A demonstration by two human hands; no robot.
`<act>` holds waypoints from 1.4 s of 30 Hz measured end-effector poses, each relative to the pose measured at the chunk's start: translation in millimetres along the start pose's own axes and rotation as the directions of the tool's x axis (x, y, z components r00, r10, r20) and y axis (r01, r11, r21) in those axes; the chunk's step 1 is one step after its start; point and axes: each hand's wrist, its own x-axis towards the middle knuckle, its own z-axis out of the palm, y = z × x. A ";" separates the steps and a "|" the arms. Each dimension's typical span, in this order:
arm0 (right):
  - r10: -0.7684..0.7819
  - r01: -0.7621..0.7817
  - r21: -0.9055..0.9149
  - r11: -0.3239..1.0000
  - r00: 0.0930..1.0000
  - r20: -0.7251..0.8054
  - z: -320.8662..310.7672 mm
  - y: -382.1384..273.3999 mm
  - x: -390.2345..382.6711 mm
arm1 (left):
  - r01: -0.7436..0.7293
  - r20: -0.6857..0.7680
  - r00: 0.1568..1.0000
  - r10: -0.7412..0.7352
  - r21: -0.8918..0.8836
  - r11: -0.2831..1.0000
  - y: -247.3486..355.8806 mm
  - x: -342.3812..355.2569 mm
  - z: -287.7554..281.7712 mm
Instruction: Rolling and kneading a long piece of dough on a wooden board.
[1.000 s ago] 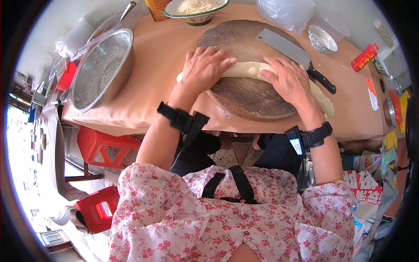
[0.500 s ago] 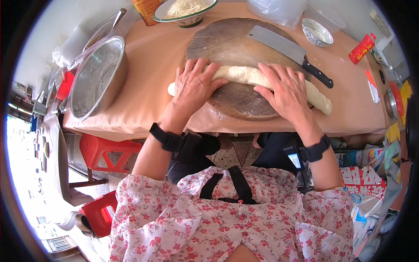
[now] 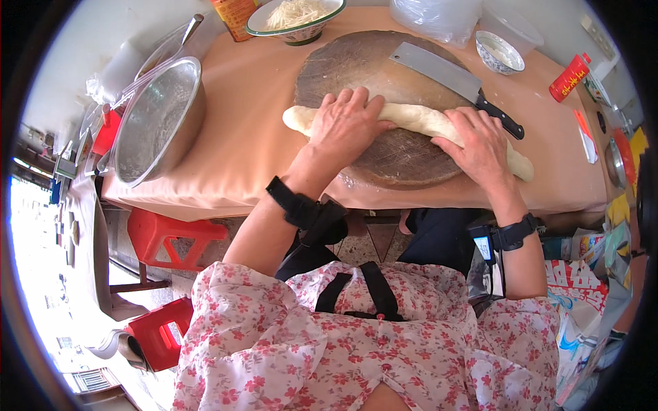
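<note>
A long roll of pale dough (image 3: 418, 118) lies across the round wooden board (image 3: 343, 58), both ends reaching past its edges. My left hand (image 3: 346, 123) is closed over the dough's left part, fingertips on the far side and thumb toward the middle. Over the right part, my right hand (image 3: 476, 144) curls its fingers round the dough. Behind the dough, a cleaver (image 3: 432, 67) with a black handle lies on the board, its handle jutting past the right edge.
A steel basin (image 3: 157, 120) stands left on the peach cloth (image 3: 243, 103). At the back are a bowl of white shreds (image 3: 295, 15), a plastic bag (image 3: 435, 15) and a small patterned bowl (image 3: 499, 51). A red tube (image 3: 569, 79) is at right, red stools (image 3: 171, 236) below.
Both my hands and the dough shifted slightly toward me, then moved to the right over the last half second. The hands remain on the dough. The cleaver stays on the board.
</note>
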 end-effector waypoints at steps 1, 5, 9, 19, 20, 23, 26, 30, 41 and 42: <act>0.012 -0.012 -0.012 1.000 1.000 -0.004 -0.4 4.1 0.3 | -0.019 -0.026 0.999 0.019 -0.012 1.000 0.9 3.1 2.1; 0.099 -0.095 -0.045 0.994 0.992 0.082 5.8 16.3 7.7 | -0.008 -0.024 1.000 0.007 -0.045 0.999 -0.5 15.4 6.2; 0.121 -0.118 -0.032 0.992 0.986 0.117 3.2 11.4 5.3 | -0.007 -0.059 0.998 0.003 -0.074 0.997 -6.1 5.7 2.5; 0.037 -0.044 0.071 0.996 0.994 0.101 -0.5 -12.4 14.5 | 0.079 -0.144 0.986 -0.081 -0.016 0.997 -28.3 -61.0 -6.4; -0.021 0.011 0.126 0.992 0.996 0.083 0.9 -17.9 18.1 | 0.112 -0.136 0.984 -0.113 -0.014 0.994 -25.1 -60.0 -6.1; -0.013 0.005 0.047 0.999 0.987 0.160 7.8 -19.5 20.8 | 0.186 -0.014 0.982 -0.186 -0.015 0.982 -27.9 -39.5 -10.1; 0.021 -0.038 0.083 0.996 0.980 0.199 11.0 -17.3 26.9 | 0.298 0.147 0.945 -0.291 -0.025 0.954 -40.9 -12.1 -12.3; 0.089 -0.103 0.046 0.994 0.968 0.235 14.1 -16.7 39.1 | 0.375 0.274 0.895 -0.351 -0.039 0.926 -55.5 19.5 -11.8; -0.018 0.013 0.041 0.999 0.994 0.112 14.4 -20.3 19.7 | 0.199 0.115 0.975 -0.189 -0.090 0.976 -30.1 -45.2 -10.4; -0.014 0.009 0.043 0.999 0.993 0.114 14.5 -20.2 17.4 | 0.184 0.075 0.981 -0.179 -0.064 0.981 -22.7 -55.0 -11.3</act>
